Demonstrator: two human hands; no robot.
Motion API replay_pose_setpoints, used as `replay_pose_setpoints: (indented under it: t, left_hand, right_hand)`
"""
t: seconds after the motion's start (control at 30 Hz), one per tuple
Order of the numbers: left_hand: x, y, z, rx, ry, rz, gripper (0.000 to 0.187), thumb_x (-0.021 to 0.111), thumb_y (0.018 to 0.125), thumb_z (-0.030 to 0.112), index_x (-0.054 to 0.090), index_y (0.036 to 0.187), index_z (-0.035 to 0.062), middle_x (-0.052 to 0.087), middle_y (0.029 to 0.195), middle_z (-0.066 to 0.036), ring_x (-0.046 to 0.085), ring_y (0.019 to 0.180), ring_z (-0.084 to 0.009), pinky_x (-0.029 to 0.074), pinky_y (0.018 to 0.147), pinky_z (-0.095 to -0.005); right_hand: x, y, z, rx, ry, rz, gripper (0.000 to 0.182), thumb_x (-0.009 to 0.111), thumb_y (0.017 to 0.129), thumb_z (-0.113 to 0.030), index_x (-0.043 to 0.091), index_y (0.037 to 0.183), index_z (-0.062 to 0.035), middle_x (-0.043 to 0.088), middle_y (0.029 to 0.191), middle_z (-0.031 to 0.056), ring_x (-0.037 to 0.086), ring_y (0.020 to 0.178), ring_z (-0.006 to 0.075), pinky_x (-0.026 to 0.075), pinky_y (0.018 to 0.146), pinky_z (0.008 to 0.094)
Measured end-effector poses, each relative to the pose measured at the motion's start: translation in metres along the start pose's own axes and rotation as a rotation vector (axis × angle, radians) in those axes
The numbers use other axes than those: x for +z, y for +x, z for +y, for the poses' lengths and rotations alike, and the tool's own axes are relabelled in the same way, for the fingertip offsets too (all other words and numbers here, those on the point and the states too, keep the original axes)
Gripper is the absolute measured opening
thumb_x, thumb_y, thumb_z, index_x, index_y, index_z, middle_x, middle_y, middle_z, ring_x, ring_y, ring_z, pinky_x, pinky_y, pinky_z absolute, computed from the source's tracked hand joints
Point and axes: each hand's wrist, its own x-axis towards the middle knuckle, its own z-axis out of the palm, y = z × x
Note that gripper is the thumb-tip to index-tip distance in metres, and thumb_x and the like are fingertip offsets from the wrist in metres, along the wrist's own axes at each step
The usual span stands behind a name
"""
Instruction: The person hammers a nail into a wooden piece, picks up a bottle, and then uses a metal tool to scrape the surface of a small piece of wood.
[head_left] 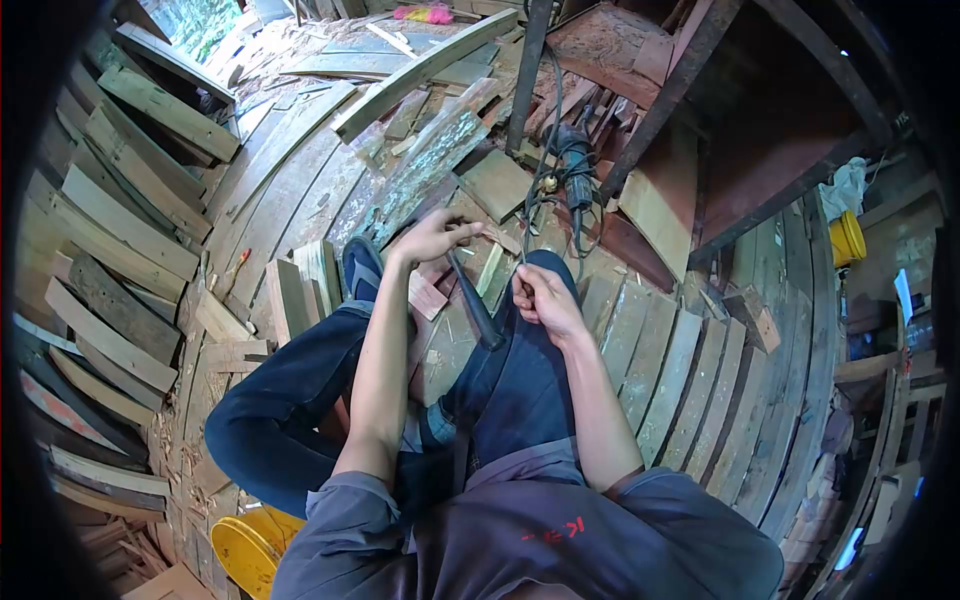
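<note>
My left hand (pixel 437 238) reaches over the floor in front of my bent legs, its fingers stretched out toward a small wood scrap (pixel 502 238). Just below that hand, a tool's dark handle (pixel 478 312) slants down against my leg; its upper end is hidden near the hand. Over my right thigh, my right hand (pixel 548 303) is closed in a pinch. A black cord (pixel 527 225) runs down to its fingertips, and I cannot tell what they grip. Beyond it lies a teal power tool (pixel 574 165) with cord wound around it.
Wood blocks (pixel 290 298) stand beside my left foot. Curved planks (pixel 130 225) line the left side, and a long curved board (pixel 425 75) lies ahead. A dark metal-framed structure (pixel 690 130) rises front right. A yellow bucket (pixel 245 550) sits behind my left knee.
</note>
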Motion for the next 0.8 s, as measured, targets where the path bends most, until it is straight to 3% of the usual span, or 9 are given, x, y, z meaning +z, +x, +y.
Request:
replay_pose_setpoints:
  t: [0.1, 0.17, 0.47, 0.8]
  left_hand:
    - [0.018, -0.003, 0.029, 0.257, -0.041, -0.119, 0.045, 0.063, 0.093, 0.040, 0.065, 0.116, 0.0021, 0.067, 0.105, -0.011, 0.060, 0.100, -0.0177, 0.046, 0.087, -0.0319]
    - [0.028, -0.010, 0.054, 0.330, -0.037, -0.209, 0.040, 0.063, 0.094, 0.036, 0.065, 0.116, 0.0021, 0.067, 0.108, -0.010, 0.059, 0.103, -0.0174, 0.045, 0.091, -0.0331]
    - [0.039, -0.014, 0.070, 0.266, -0.251, -0.143, 0.021, 0.072, 0.087, 0.015, 0.065, 0.104, 0.0033, 0.066, 0.093, -0.003, 0.061, 0.088, -0.0088, 0.047, 0.082, -0.0255]
    - [0.032, -0.015, 0.071, 0.280, -0.282, 0.000, 0.019, 0.075, 0.085, 0.017, 0.065, 0.096, 0.0035, 0.066, 0.086, 0.000, 0.059, 0.080, -0.0073, 0.046, 0.073, -0.0236]
  right_hand:
    - [0.007, 0.000, -0.001, -0.005, -0.014, 0.023, 0.031, 0.045, 0.103, -0.030, 0.050, 0.081, -0.0091, 0.036, 0.060, -0.0060, 0.028, 0.049, 0.0032, 0.023, 0.043, 0.0203]
    - [0.010, 0.000, 0.000, -0.015, -0.011, 0.019, 0.030, 0.044, 0.104, -0.031, 0.050, 0.083, -0.0094, 0.034, 0.060, -0.0073, 0.027, 0.048, 0.0028, 0.022, 0.043, 0.0207]
    - [0.013, -0.003, -0.006, -0.070, 0.015, 0.016, 0.029, 0.045, 0.104, -0.031, 0.050, 0.084, -0.0097, 0.032, 0.061, -0.0081, 0.026, 0.049, 0.0021, 0.021, 0.044, 0.0199]
    - [0.014, -0.005, -0.009, -0.117, 0.068, 0.057, 0.027, 0.047, 0.103, -0.028, 0.050, 0.085, -0.0088, 0.036, 0.063, -0.0058, 0.028, 0.050, 0.0024, 0.023, 0.044, 0.0191]
